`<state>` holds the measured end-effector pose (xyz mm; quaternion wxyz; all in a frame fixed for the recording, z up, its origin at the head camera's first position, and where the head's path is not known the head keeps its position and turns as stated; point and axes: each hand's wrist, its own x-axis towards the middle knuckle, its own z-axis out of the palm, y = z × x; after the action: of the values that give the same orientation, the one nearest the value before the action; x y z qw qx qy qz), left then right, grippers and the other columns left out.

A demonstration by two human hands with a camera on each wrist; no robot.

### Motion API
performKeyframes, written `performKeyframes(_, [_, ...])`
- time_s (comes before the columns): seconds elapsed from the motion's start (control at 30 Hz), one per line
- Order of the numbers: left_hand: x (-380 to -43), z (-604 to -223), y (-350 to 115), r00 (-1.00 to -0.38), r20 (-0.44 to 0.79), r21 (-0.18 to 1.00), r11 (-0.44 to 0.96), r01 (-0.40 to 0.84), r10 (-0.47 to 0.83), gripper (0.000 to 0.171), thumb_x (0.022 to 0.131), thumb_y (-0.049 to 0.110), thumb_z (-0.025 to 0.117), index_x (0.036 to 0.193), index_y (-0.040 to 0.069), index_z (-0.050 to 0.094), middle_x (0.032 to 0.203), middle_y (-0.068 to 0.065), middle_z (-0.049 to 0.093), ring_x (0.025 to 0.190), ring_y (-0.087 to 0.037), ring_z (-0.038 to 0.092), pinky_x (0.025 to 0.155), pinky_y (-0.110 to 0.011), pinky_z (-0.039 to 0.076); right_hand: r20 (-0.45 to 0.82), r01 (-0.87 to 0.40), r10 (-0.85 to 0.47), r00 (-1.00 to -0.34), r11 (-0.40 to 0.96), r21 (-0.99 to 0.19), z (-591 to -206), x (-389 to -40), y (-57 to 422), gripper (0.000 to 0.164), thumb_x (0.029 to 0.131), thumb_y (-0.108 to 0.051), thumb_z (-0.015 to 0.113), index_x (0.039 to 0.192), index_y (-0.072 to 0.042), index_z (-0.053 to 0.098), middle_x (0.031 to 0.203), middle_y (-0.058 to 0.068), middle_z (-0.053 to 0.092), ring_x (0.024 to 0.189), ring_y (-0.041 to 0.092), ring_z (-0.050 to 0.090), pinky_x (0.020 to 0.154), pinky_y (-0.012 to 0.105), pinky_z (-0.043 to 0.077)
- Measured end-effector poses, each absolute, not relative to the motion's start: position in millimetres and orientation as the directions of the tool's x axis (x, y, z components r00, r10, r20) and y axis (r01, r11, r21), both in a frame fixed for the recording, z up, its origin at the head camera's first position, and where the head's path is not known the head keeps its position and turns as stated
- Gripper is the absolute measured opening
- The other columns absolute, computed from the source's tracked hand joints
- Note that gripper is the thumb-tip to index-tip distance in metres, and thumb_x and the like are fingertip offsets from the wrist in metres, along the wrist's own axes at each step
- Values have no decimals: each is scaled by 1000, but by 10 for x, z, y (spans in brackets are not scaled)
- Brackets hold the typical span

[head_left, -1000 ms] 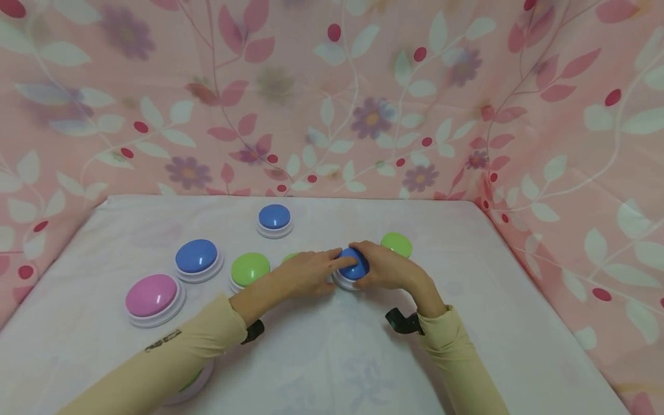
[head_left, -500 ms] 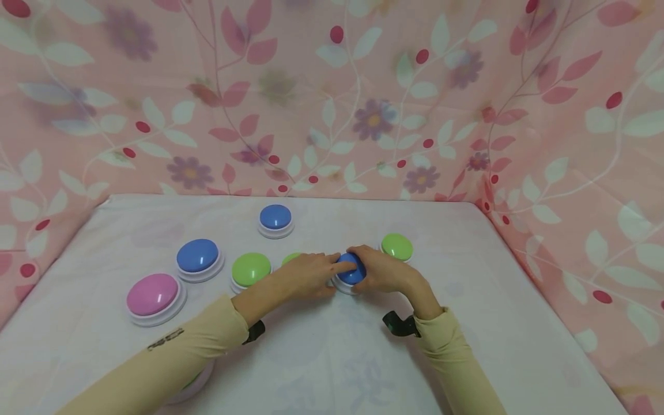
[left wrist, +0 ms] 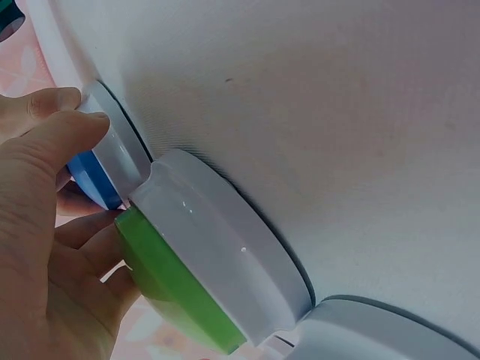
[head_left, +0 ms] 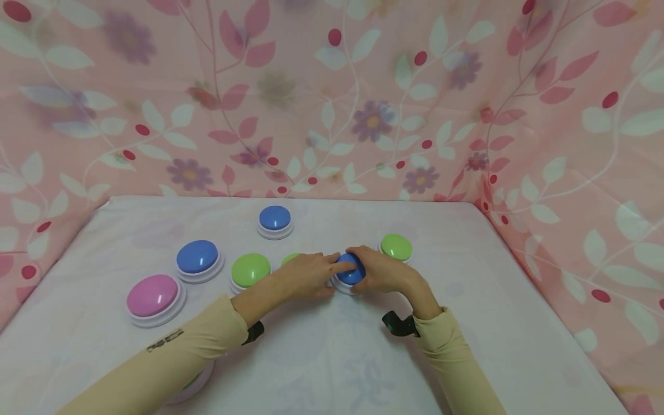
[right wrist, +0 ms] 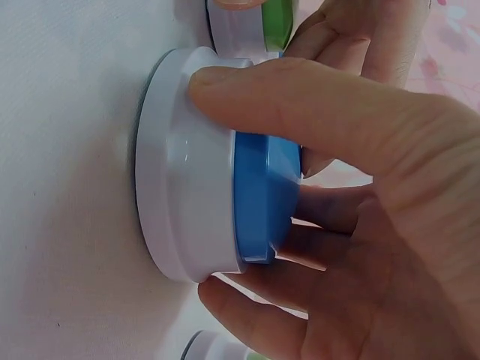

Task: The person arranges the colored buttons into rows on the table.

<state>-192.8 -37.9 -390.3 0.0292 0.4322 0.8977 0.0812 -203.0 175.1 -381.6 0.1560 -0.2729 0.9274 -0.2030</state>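
Note:
Both hands are at a blue dome push button (head_left: 350, 270) with a white base, flat on the cloth. My right hand (head_left: 386, 270) grips it from the right; in the right wrist view its thumb presses the white base and its fingers curl round the opposite side. From the left, my left hand (head_left: 306, 275) has a finger across the blue dome and its thumb (left wrist: 86, 127) on the base. Right beside the blue button is a green push button (left wrist: 176, 285), mostly behind the left hand in the head view. Another green push button (head_left: 396, 246) sits behind the right hand.
Farther left are a green button (head_left: 251, 269), a blue button (head_left: 197, 257) and a pink button (head_left: 152, 295). One blue button (head_left: 275, 218) stands near the back edge. The left sleeve (head_left: 192, 346) partly covers another button (head_left: 194, 387). Floral curtains (head_left: 311, 104) enclose the white table (head_left: 332, 363).
Over the first half second the blue button and the right hand shifted slightly left and toward me, uncovering more of the green button behind. Since then the hands have stayed almost still.

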Motion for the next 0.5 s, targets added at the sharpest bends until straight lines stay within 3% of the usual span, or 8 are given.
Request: performKeyframes(0.5, [-1934, -3913, -381, -630, 13, 159, 621, 768, 776, 59, 89, 25, 71, 144, 27, 50, 149, -16, 48, 114, -38, 64, 86, -46, 57, -189, -421, -566, -803, 762, -492, -3803, -2014, 1757, 80, 81, -18, 79, 147, 1, 38, 144, 17, 48, 127, 29, 52, 105, 45, 46])
